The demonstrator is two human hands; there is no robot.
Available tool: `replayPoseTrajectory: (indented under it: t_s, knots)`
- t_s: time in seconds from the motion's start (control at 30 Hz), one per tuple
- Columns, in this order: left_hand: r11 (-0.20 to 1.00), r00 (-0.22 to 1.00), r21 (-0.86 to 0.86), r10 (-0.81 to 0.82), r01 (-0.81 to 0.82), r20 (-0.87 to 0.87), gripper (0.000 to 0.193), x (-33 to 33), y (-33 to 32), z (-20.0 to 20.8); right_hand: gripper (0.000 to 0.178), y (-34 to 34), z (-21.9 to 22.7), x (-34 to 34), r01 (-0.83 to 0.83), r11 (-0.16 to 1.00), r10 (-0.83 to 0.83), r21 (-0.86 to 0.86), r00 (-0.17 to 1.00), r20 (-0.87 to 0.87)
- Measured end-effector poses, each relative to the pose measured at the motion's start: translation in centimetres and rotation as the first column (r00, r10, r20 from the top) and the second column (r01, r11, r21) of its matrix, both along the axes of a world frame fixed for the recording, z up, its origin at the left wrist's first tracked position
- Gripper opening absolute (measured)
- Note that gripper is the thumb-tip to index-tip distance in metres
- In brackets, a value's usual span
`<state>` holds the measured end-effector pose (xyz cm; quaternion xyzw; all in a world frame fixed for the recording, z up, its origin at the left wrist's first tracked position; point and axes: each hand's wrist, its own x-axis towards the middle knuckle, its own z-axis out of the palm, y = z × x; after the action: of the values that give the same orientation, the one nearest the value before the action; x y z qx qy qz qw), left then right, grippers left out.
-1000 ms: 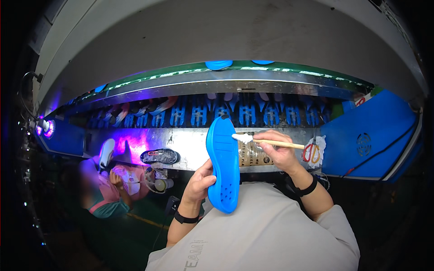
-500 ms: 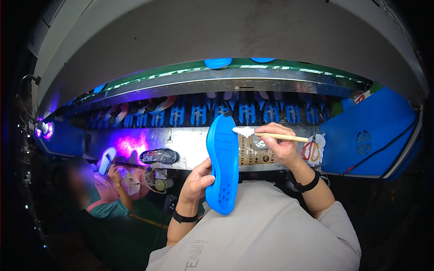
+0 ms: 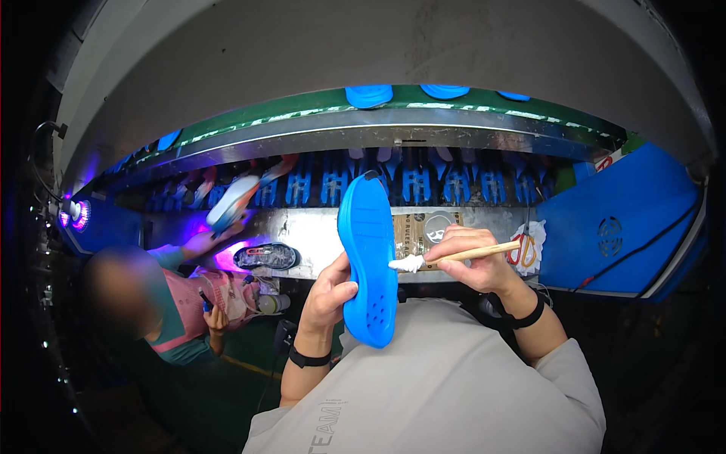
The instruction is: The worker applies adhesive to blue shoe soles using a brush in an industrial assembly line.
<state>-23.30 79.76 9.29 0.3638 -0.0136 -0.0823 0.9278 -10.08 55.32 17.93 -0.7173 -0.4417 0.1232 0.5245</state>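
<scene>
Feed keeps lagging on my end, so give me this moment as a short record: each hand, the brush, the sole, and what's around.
left hand: grips the blue shoe sole at its lower edge, holding it upright
right hand: holds a wooden-handled brush
brush tip: white bristles touch the sole's right edge
behind: metal bench front, row of blue holders
co-worker: a person at left, lifting a shoe

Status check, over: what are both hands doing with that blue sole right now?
Left hand grips blue sole upright. Right hand holds brush, white tip on sole's edge. Nothing blocking.
</scene>
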Motion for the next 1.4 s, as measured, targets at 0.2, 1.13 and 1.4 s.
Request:
replayPoseTrajectory:
  t_s: [0.2, 1.13, 1.4]
  knots:
    - [0.998, 0.998, 0.001, 0.055, -0.055, -0.004, 0.080, 0.2, 0.1, 0.1, 0.014, 0.0, 0.4, -0.6, -0.056, 0.998, 0.056, 0.014, 0.998, 0.003]
    - [0.903, 0.983, -0.430, 0.083, -0.006, 0.162, 0.067, 5.4, 7.0, 2.0, 0.024, -1.3, -2.4, -2.2, 0.221, 0.911, -0.034, 0.347, 0.880, -0.473]
    - [0.805, 0.776, -0.065, 0.588, -0.590, 0.229, 0.041, 24.3, 20.7, 1.3, 0.026, -1.3, -2.3, -2.6, 0.277, 0.915, -0.117, 0.294, 0.878, -0.465]
